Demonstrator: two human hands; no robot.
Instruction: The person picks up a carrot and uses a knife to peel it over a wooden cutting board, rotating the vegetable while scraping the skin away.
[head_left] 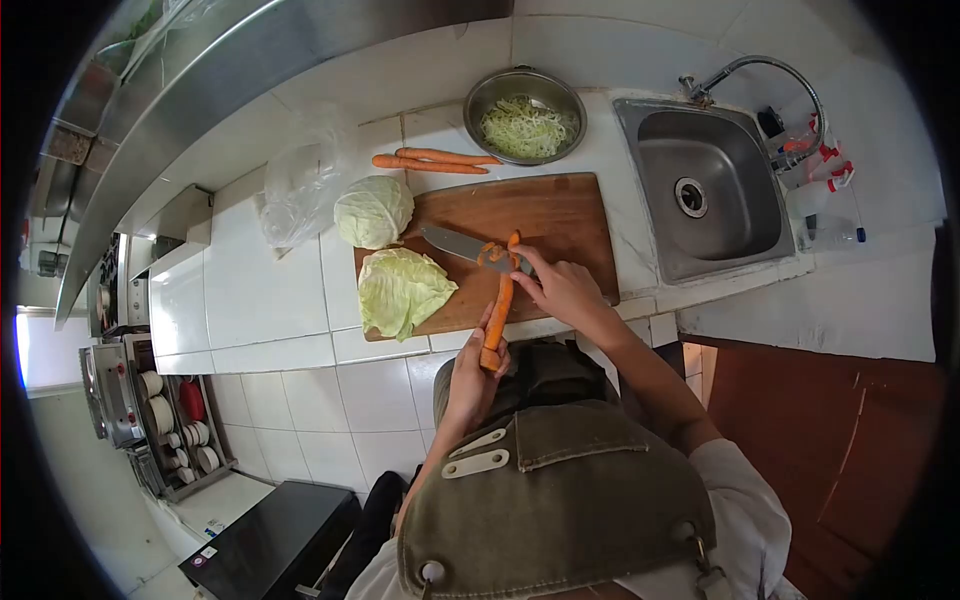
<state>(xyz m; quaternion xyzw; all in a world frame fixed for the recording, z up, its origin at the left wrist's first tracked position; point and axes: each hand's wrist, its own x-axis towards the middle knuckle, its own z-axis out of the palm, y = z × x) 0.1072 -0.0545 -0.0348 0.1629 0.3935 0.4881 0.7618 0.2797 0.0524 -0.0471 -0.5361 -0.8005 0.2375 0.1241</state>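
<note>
clear plastic bag [298,195] on tiled counter [265,275], then cabbage head [374,212] at left edge of wooden cutting board [575,205], loose cabbage leaf [403,292] below it. two whole carrots [445,156] behind board. knife [452,242] lies on board, orange peelings [492,252] over its blade. left hand [476,378] has fingers wrapped round lower end of peeled carrot [499,320], which tilts across board's front edge. steel bowl [487,95] has shredded cabbage [525,130]. right hand [570,293] at carrot's upper end, thumb and forefinger close together, can't tell what they grip. sink [735,225] far right.
</note>
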